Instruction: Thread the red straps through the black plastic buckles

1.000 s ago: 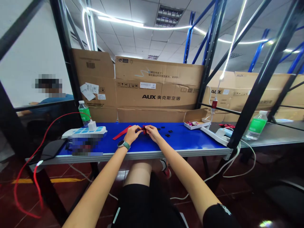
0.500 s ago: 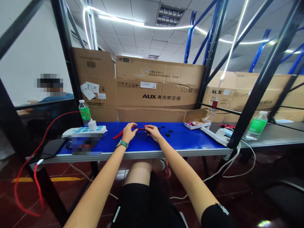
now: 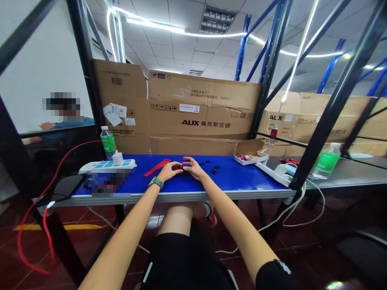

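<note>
My left hand [image 3: 170,170] and my right hand [image 3: 192,167] meet over the middle of the blue table [image 3: 236,179]. Both pinch a small red piece [image 3: 179,165] between their fingertips, just above the table top. A watch with a green strap [image 3: 156,183] sits on my left wrist. A red strap [image 3: 157,167] lies flat on the table just left of my left hand. Several small black parts [image 3: 211,166] are scattered to the right of my right hand.
A white power strip [image 3: 105,166] with a charger and a green-labelled bottle [image 3: 107,143] stand at the left. An open cardboard box [image 3: 250,152] of small pieces sits at back right. Cardboard cartons [image 3: 199,110] wall the back. Another person sits at far left. A second bottle [image 3: 327,160] stands on the right table.
My hands stretched the red piece out farther back on the table, then drew together and came slightly nearer. The red strap stays where it lay.
</note>
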`<action>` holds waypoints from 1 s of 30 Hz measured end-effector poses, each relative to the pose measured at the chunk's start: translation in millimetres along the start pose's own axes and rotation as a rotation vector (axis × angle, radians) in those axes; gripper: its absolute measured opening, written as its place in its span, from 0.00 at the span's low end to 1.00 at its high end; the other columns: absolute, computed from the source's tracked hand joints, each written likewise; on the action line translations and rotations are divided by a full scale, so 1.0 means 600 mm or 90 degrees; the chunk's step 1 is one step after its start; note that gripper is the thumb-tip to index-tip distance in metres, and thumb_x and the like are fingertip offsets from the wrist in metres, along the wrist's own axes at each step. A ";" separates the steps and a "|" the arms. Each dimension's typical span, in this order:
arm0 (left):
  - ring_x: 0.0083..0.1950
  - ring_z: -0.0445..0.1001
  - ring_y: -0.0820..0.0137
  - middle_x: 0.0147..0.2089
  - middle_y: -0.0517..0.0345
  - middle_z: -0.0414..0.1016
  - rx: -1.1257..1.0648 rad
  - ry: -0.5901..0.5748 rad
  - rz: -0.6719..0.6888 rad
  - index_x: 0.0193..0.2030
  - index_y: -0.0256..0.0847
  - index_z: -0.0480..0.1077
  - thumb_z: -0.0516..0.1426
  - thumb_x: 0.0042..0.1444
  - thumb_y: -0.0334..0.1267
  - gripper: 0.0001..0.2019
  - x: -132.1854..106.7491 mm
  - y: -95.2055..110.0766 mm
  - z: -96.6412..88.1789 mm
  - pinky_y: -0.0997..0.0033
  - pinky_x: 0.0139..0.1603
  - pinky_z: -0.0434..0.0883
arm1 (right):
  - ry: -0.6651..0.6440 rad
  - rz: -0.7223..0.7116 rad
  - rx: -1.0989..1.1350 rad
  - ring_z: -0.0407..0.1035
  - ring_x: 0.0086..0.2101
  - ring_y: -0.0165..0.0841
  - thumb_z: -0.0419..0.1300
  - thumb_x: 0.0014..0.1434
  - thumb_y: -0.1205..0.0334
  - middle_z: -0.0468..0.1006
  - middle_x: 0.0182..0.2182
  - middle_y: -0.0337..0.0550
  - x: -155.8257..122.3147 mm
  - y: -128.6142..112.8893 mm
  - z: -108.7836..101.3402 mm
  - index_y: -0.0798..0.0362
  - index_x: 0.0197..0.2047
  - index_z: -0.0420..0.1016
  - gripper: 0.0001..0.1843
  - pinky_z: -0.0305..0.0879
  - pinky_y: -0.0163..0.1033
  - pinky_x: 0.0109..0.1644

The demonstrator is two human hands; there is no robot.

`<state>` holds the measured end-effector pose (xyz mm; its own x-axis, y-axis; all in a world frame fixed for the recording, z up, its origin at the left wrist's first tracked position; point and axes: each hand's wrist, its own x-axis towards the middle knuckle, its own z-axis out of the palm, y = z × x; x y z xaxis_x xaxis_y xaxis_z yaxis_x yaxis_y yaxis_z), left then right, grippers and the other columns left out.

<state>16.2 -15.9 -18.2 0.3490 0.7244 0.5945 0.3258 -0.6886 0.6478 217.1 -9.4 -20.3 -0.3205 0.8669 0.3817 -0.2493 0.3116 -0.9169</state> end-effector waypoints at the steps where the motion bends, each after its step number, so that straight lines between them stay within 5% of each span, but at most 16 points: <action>1: 0.45 0.79 0.62 0.43 0.51 0.82 0.010 0.000 0.008 0.45 0.39 0.77 0.66 0.51 0.49 0.19 0.000 0.004 0.000 0.61 0.52 0.75 | 0.005 0.003 0.011 0.72 0.47 0.36 0.75 0.37 0.66 0.76 0.49 0.44 -0.001 -0.001 -0.001 0.46 0.54 0.71 0.39 0.72 0.40 0.47; 9: 0.42 0.77 0.65 0.42 0.53 0.81 0.226 -0.025 0.107 0.45 0.41 0.78 0.63 0.55 0.43 0.13 -0.008 0.042 0.002 0.66 0.47 0.72 | 0.032 0.100 0.050 0.74 0.31 0.32 0.67 0.37 0.75 0.79 0.31 0.38 -0.001 -0.004 0.000 0.50 0.56 0.70 0.39 0.71 0.38 0.40; 23: 0.40 0.76 0.65 0.37 0.54 0.80 0.453 -0.030 0.113 0.37 0.41 0.77 0.62 0.56 0.44 0.09 0.002 0.072 0.010 0.68 0.43 0.67 | 0.274 0.036 -0.124 0.71 0.26 0.29 0.53 0.39 0.76 0.77 0.28 0.37 0.030 0.025 0.004 0.53 0.43 0.76 0.27 0.70 0.33 0.32; 30: 0.48 0.74 0.62 0.48 0.51 0.77 0.526 -0.078 0.083 0.48 0.44 0.77 0.58 0.62 0.42 0.11 -0.004 0.051 0.012 0.63 0.50 0.66 | 0.184 0.020 -0.479 0.74 0.37 0.33 0.54 0.45 0.76 0.79 0.35 0.40 0.022 0.022 0.001 0.52 0.45 0.76 0.24 0.71 0.38 0.46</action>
<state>31.4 -39.1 -3.3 0.5062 0.6614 0.5535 0.7971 -0.6038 -0.0076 208.7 5.9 -27.3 -0.0422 0.9140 0.4034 0.4705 0.3744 -0.7991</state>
